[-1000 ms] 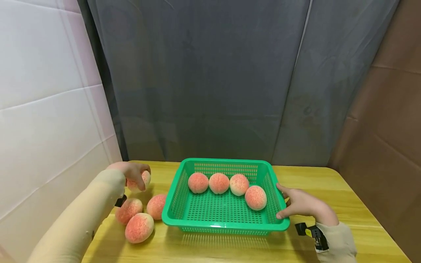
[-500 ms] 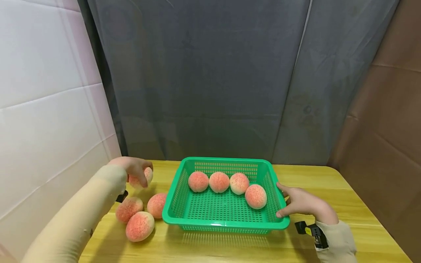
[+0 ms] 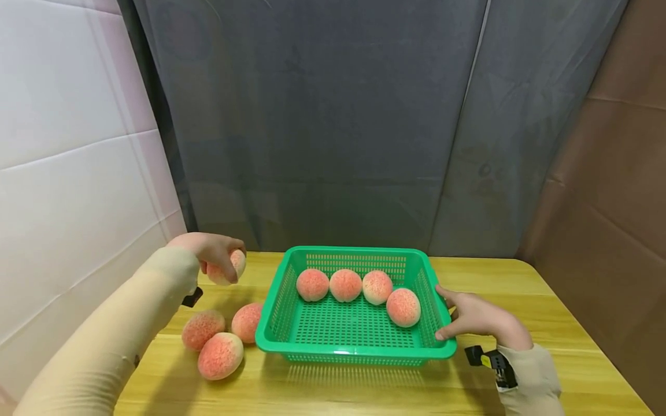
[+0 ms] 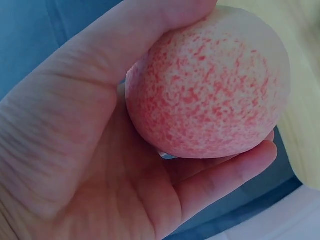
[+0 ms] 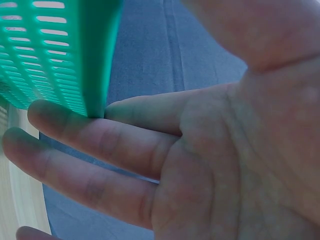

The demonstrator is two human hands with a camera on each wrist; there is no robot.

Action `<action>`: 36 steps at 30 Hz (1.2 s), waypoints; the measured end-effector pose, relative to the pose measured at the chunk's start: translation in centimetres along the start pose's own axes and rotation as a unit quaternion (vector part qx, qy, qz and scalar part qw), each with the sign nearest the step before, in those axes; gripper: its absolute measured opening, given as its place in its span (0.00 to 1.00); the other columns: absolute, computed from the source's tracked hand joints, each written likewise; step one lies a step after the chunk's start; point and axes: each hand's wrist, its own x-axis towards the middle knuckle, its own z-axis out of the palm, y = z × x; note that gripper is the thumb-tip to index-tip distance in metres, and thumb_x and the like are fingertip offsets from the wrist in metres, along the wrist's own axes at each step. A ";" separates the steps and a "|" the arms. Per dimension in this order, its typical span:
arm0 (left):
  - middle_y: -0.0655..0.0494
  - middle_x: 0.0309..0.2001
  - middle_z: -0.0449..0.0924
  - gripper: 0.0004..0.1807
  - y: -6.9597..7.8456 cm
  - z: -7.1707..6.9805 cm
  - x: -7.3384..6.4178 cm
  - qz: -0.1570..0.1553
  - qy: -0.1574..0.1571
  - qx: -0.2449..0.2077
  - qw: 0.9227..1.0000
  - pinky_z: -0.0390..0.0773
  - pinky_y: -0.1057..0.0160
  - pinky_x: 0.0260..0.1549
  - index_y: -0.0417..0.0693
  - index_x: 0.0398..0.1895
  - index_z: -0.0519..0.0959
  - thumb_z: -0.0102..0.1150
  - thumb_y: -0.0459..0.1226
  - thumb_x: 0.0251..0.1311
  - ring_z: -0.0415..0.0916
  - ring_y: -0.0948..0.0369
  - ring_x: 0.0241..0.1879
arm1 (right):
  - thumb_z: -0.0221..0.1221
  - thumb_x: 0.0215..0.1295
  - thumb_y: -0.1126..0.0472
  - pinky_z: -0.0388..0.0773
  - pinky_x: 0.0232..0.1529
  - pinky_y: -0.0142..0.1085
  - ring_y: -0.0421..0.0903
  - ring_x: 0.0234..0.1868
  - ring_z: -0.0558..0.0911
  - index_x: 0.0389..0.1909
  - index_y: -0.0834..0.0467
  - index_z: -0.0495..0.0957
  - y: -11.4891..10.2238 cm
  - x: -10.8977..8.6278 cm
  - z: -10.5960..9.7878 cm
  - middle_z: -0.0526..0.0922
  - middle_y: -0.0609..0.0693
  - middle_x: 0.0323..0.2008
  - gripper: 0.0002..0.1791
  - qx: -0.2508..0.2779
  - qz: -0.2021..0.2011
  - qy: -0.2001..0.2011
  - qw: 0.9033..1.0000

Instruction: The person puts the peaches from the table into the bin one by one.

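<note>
A speckled pink-and-cream peach [image 4: 210, 95] is held in my left hand [image 3: 210, 251], thumb on one side and fingers round the other. In the head view that peach hangs above the table at the far left. My right hand [image 3: 476, 315] grips the right rim of a green plastic basket [image 3: 359, 351]; in the right wrist view its fingers [image 5: 100, 137] reach under the rim [image 5: 97, 60]. Inside the basket lie several peaches, among them one peach [image 3: 403, 307] near its right wall. Three more rest on the table left of the basket, including a front peach [image 3: 221, 356].
The wooden table [image 3: 531, 312] carries everything. A grey cloth [image 3: 322, 127] hangs behind it, a white panel [image 3: 78, 144] stands on the left and a brown one [image 3: 614, 202] on the right. The basket's left rim is close beside one loose peach [image 3: 247, 322].
My left hand has risen with its peach, moving up and slightly to the right. The right hand keeps its grip on the basket, and the other peaches stay where they were.
</note>
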 end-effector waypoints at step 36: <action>0.57 0.50 0.70 0.33 11.2 1.9 4.0 0.089 -0.048 0.114 0.988 0.77 0.56 0.37 0.57 0.56 0.71 0.74 0.46 0.44 0.71 0.57 0.44 | 0.73 0.51 0.58 0.79 0.38 0.39 0.51 0.40 0.84 0.70 0.77 0.41 -0.2 -0.4 0.0 0.76 0.66 0.50 0.60 -0.007 0.010 0.008 1.000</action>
